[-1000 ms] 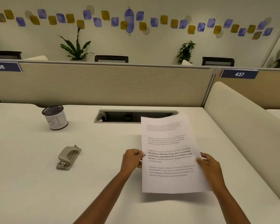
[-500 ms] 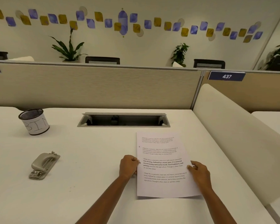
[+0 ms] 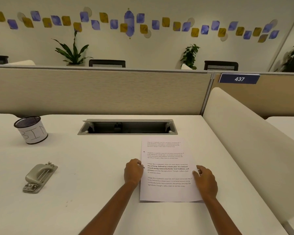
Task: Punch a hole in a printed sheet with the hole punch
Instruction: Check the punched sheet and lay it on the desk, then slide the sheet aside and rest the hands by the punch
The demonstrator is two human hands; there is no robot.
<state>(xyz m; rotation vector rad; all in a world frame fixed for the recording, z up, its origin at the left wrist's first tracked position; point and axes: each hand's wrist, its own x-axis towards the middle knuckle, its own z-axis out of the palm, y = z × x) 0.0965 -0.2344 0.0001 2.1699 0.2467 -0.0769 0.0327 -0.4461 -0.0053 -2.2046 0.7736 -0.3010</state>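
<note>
A printed sheet (image 3: 166, 160) with several blocks of text lies flat on the white desk (image 3: 92, 167), right of centre. Two small dark holes show along its left margin. My left hand (image 3: 133, 171) pinches the sheet's left edge with curled fingers. My right hand (image 3: 205, 179) rests on the sheet's right edge, fingers on the paper. The grey metal hole punch (image 3: 38, 177) sits on the desk far to the left, apart from both hands.
A mesh cup labelled BIN (image 3: 31, 129) stands at the back left. An open cable tray (image 3: 127, 127) is set into the desk behind the sheet. A cream divider (image 3: 244, 141) bounds the right side, a beige partition (image 3: 100, 90) the back.
The sheet was held up tilted above the desk; both hands have lowered it until it lies flat. The view has shifted, so the punch and cup appear further left.
</note>
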